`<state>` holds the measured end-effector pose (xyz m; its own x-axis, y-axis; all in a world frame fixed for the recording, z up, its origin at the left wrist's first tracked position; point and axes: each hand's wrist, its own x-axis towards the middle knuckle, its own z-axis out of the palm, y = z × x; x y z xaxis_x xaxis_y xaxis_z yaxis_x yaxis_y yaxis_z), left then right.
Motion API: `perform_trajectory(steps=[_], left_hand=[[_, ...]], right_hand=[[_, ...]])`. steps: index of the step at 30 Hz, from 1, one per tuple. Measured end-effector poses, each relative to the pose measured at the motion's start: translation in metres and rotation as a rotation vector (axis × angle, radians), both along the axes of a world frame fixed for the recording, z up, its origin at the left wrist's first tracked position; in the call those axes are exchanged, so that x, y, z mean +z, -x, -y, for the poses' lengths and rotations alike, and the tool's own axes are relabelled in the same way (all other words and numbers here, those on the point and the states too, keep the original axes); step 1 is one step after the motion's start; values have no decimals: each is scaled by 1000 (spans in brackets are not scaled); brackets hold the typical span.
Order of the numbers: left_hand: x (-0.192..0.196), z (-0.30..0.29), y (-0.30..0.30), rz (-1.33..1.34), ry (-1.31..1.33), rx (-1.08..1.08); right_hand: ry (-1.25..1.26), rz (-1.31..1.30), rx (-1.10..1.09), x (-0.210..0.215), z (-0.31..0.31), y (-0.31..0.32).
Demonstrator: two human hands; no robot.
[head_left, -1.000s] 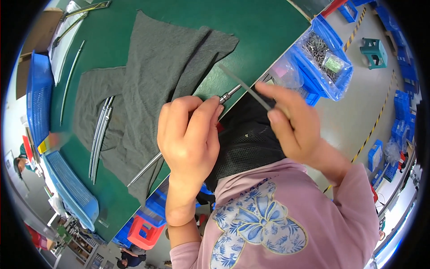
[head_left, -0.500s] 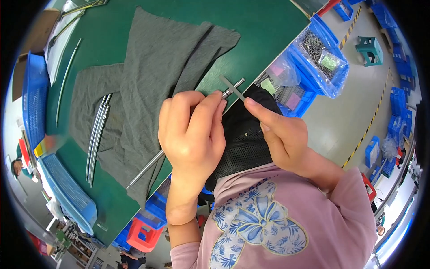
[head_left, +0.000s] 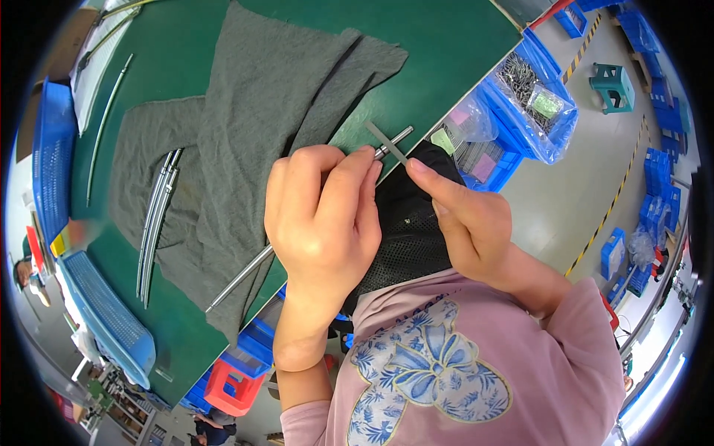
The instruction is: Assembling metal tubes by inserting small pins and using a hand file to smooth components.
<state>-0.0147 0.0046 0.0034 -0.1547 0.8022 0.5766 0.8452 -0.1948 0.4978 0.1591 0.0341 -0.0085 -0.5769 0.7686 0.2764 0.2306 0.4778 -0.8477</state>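
My left hand is closed around a long thin metal tube that runs from the grey cloth up past my fingers to its end at the table edge. My right hand pinches a small flat grey strip against that end of the tube. Both hands meet over the edge of the green table, above a black mesh cloth on my lap.
Several curved metal tubes lie on the grey cloth to the left. Blue trays line the table's left side. Blue bins with bagged small parts stand on the right, a red crate below.
My right hand has drawn in toward the left hand, bringing the flat strip from a raised spot down to the tube's end. The left hand has kept its grip.
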Motion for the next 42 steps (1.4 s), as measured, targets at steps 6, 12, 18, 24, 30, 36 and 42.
perform_trajectory(steps=[6,12,18,24,30,36,42], left_hand=[[1,0,-1,6,-5,15],[-1,-1,-7,60,-6,40],[-2,0,-8,89,-24,25],[-3,-2,-6,91,-22,28],[-3,-1,-8,101,-37,25],[-4,-4,-10,105,-59,37],[-5,-2,-11,119,-51,39]], right_hand=[[-126,76,-32,-5,3,1],[-276,233,-72,-8,13,-3],[-295,368,-48,14,9,2],[-331,440,-7,30,-9,13],[-209,471,41,38,-8,6],[-253,479,12,32,10,-17],[-280,618,73,53,4,-8]])
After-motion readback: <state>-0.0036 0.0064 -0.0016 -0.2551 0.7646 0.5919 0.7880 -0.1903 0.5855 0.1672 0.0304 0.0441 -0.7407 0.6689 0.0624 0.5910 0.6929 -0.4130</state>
